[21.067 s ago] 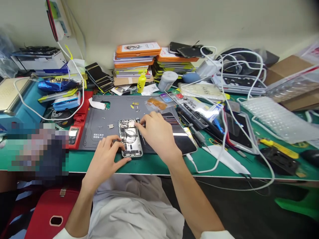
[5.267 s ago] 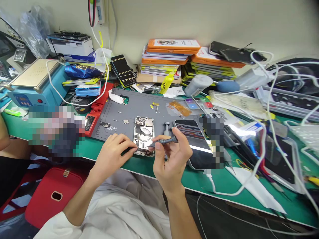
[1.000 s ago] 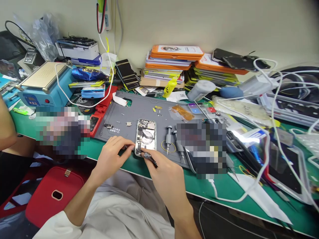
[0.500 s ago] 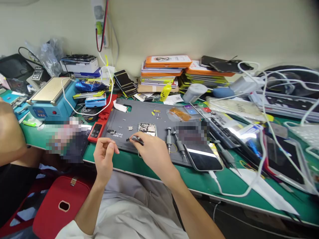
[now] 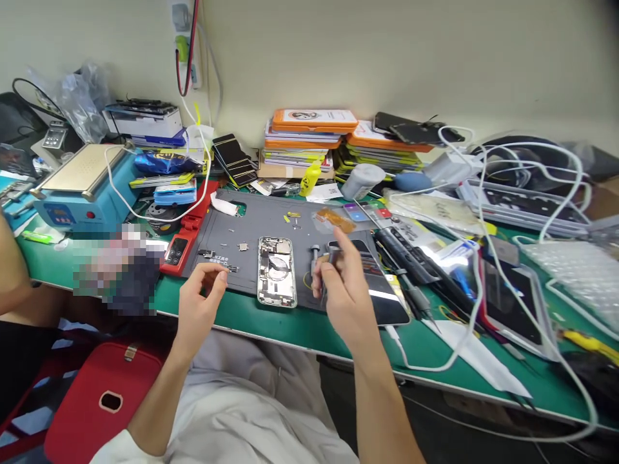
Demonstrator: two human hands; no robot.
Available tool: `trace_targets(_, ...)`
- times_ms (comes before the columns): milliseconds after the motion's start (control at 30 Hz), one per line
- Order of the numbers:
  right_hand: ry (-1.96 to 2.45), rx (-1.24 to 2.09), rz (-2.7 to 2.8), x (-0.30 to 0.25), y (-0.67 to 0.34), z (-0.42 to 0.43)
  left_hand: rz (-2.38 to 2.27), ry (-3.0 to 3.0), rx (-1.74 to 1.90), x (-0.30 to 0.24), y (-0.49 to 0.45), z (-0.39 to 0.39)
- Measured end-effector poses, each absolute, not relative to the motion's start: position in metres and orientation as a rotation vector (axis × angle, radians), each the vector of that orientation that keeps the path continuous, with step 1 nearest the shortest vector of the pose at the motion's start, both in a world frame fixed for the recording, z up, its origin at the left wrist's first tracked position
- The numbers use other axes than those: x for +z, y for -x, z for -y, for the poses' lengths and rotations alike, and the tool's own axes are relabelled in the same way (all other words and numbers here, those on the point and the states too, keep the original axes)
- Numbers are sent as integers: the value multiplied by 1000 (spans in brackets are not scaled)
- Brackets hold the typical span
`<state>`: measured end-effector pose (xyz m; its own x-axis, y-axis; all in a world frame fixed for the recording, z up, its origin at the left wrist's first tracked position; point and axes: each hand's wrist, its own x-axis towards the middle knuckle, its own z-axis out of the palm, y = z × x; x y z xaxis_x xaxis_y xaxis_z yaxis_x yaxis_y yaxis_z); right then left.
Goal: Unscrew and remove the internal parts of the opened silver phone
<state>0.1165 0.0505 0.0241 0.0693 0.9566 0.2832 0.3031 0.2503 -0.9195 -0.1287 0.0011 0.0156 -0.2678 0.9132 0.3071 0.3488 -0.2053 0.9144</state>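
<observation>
Green bench bears phone pointing lengthwise away; left hand, right hand loosely curled, grips unclear.

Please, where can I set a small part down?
Bare: the flat grey mat between the white paper strip and the tiny yellow parts; also the green tabletop strip before the opened silver phone, between left hand and right hand. Crowded: right of the black-screened phone, around a grey screwdriver, and along the stacked orange plastic boxes.
</observation>
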Motion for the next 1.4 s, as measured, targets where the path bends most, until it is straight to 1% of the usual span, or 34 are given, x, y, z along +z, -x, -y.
trace_targets(67,1171,759,1290,14,-120,-48,-1643,-1717,1440,21,130,1)
trace_targets(167,1127,604,1215,7,-119,-42,-1783,-2051,1370,29,137,2)
trace_targets(300,1076,476,1284,1,-117,-34,-1875,-2234,1126,29,146,-5)
trace_targets(400,1080,427,1315,-4,-118,-29,-1972,-2342,1026,24,149,-14)
trace_targets(500,1068,405,1351,-6,-118,-27,-2020,-2374,983,24,148,-19)
trace_targets(733,999,346,1475,-6,-120,-26,-1916,-2412,897,32,152,-24)
trace_targets(1033,1006,289,1528,-6,-120,-28,-1795,-2731,848,33,154,-33)
trace_targets(1167,994,285,1546,-4,-120,-28,-1780,-2865,741,36,152,-33)
trace_targets(1400,974,284,1587,-4,-121,-26,-1836,-2766,638,42,138,-42)
